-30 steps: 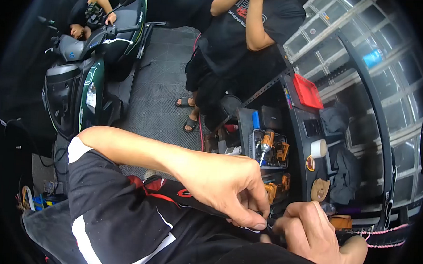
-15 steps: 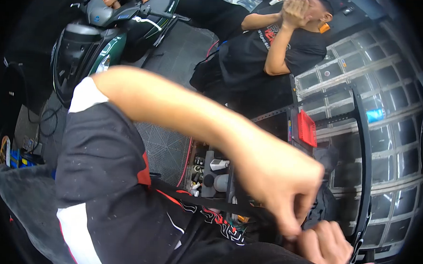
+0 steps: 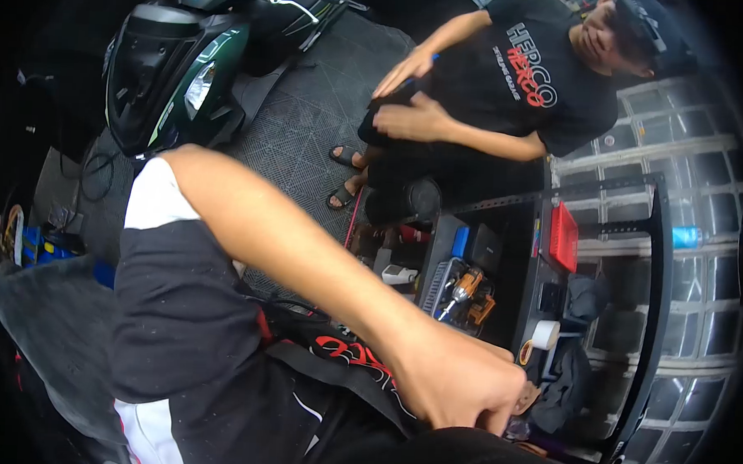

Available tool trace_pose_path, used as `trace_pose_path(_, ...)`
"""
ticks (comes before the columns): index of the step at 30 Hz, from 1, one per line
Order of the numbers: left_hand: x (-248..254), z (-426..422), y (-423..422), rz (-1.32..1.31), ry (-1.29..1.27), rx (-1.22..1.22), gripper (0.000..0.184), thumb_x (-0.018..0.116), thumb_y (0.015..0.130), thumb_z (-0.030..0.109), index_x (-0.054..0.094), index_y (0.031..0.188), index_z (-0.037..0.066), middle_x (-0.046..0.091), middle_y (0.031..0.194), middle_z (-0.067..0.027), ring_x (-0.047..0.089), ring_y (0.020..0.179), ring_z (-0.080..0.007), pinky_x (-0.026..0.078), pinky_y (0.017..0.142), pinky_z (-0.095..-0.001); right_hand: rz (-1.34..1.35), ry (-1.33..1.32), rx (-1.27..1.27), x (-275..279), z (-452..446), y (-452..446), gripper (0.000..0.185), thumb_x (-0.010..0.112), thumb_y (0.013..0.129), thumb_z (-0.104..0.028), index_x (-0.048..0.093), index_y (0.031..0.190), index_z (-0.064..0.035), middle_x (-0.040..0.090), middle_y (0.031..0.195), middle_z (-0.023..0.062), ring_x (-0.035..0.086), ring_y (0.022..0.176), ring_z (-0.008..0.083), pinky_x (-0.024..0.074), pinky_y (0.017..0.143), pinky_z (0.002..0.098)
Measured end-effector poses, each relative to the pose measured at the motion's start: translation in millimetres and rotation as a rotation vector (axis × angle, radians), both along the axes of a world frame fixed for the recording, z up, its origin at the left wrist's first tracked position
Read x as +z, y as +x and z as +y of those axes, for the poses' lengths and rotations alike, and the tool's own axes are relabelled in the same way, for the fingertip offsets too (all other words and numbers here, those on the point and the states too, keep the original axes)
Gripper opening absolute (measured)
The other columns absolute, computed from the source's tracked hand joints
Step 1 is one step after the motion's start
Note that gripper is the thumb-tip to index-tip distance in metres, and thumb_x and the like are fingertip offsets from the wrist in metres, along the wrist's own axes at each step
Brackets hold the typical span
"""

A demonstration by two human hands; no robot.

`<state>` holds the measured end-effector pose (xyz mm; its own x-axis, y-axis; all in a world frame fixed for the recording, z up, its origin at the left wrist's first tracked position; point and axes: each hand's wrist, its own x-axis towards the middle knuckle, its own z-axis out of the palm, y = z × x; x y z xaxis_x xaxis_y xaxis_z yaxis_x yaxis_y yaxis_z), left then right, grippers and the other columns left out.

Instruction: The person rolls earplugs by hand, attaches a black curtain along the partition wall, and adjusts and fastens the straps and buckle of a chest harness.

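My left hand [image 3: 460, 385] is curled closed in front of my body, low in the view, with its back towards me. The fingertips are hidden, so what they hold, if anything, cannot be made out. Black fabric [image 3: 478, 456] lies close under the hand, and a dark strap [image 3: 332, 379] runs across my printed black shirt towards it. My forearm crosses from the left, out of a black and white sleeve [image 3: 179, 273]. My right hand does not show; a pale sliver at the bottom edge is too small to identify.
A person in a black shirt [image 3: 511, 80] stands ahead, both hands lowered. A green scooter [image 3: 200, 83] stands at upper left. A black shelf frame [image 3: 645, 327] holds a red basket [image 3: 564, 236], a tape roll [image 3: 545, 333] and an orange power tool [image 3: 466, 286].
My left hand has moved down and left, and my right hand has gone from view. The other person's hands have dropped from the face to the waist. The view has shifted.
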<state>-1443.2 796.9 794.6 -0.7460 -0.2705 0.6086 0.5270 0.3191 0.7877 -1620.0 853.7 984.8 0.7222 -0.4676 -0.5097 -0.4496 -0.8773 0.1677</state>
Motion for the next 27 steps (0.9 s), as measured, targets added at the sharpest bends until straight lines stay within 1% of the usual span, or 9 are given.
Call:
trace_pose_path(1,-8,1,-2,-0.007,0.006,-0.024,0.032,0.074,0.086,0.026,0.073,0.085,-0.006,0.067,0.066,-0.0196,0.066,0.061,-0.0239,0.047,0.058,-0.0358,-0.013,0.027,-0.005,-2,-1,-2,0.029,0.079,0.068,-0.020,0.055,0.074,-0.0052,0.049,0.069,0.0092,0.057,0.057,0.0246,0.0452,0.045,0.0379)
trace_pose_path(3,-21,5,-5,0.013,0.172,-0.071,0.034,0.077,0.086,0.026,0.073,0.100,-0.005,0.068,0.063,-0.0107,0.065,0.056,-0.0157,0.046,0.053,-0.0292,-0.044,0.084,-0.018,-7,-3,-5,0.029,0.079,0.068,-0.020,0.055,0.074,-0.0052,0.048,0.069,0.0091,0.057,0.057,0.0245,0.0451,0.045,0.0377)
trace_pose_path(4,-20,4,0,-0.047,0.198,-0.077,0.030,0.076,0.088,0.024,0.074,0.097,-0.005,0.066,0.062,-0.0061,0.063,0.056,-0.0087,0.044,0.051,-0.0257,-0.065,0.110,-0.020,-10,-4,-6,0.029,0.079,0.068,-0.020,0.055,0.073,-0.0052,0.048,0.069,0.0091,0.057,0.057,0.0244,0.0450,0.045,0.0376)
trace_pose_path(8,-18,-15,5,-0.205,0.313,-0.154,0.026,0.075,0.090,0.018,0.071,0.103,-0.004,0.061,0.064,0.0000,0.051,0.054,-0.0033,0.039,0.050,-0.0223,-0.219,0.197,-0.033,-32,-6,-11,0.029,0.080,0.069,-0.021,0.055,0.073,-0.0053,0.048,0.068,0.0089,0.057,0.057,0.0242,0.0448,0.045,0.0373)
trace_pose_path(9,-11,-19,9,-0.250,0.281,-0.153,0.028,0.075,0.090,0.016,0.070,0.107,-0.006,0.061,0.069,-0.0018,0.051,0.058,-0.0046,0.041,0.052,-0.0231,-0.274,0.213,-0.024,-40,-9,-12,0.029,0.080,0.070,-0.021,0.055,0.073,-0.0054,0.048,0.067,0.0088,0.057,0.057,0.0241,0.0447,0.045,0.0372)
trace_pose_path(11,-23,-22,-2,-0.245,0.170,-0.185,0.029,0.075,0.089,0.013,0.070,0.109,-0.007,0.061,0.076,-0.0038,0.054,0.065,-0.0061,0.046,0.056,-0.0237,-0.344,-0.014,-0.264,-52,3,6,0.032,0.080,0.074,-0.026,0.055,0.070,-0.0064,0.048,0.062,0.0068,0.058,0.055,0.0233,0.0441,0.045,0.0359)
trace_pose_path(17,-23,-25,-7,-0.349,0.186,-0.302,0.034,0.076,0.088,0.012,0.069,0.116,-0.006,0.062,0.080,-0.0063,0.057,0.069,-0.0089,0.050,0.060,-0.0250,-0.252,-0.235,-0.128,-76,29,7,0.028,0.074,0.080,-0.031,0.056,0.070,-0.0110,0.051,0.063,0.0004,0.060,0.054,0.0142,0.0451,0.042,0.0287)
trace_pose_path(23,-27,-16,-1,-0.267,0.191,-0.290,0.029,0.079,0.085,0.013,0.072,0.106,-0.006,0.066,0.076,-0.0092,0.062,0.066,-0.0138,0.051,0.058,-0.0279,-0.386,-0.013,-0.163,-79,32,0,0.017,0.070,0.079,-0.027,0.060,0.077,-0.0131,0.053,0.065,-0.0013,0.062,0.058,0.0136,0.0476,0.045,0.0302)
trace_pose_path(27,-23,-1,-2,-0.201,0.032,-0.257,0.028,0.080,0.083,0.013,0.072,0.103,-0.006,0.065,0.072,-0.0095,0.062,0.059,-0.0163,0.050,0.054,-0.0277,-0.384,-0.021,-0.141,-73,54,-9,0.017,0.066,0.080,-0.030,0.061,0.082,-0.0141,0.052,0.067,-0.0009,0.060,0.058,0.0135,0.0482,0.047,0.0299)
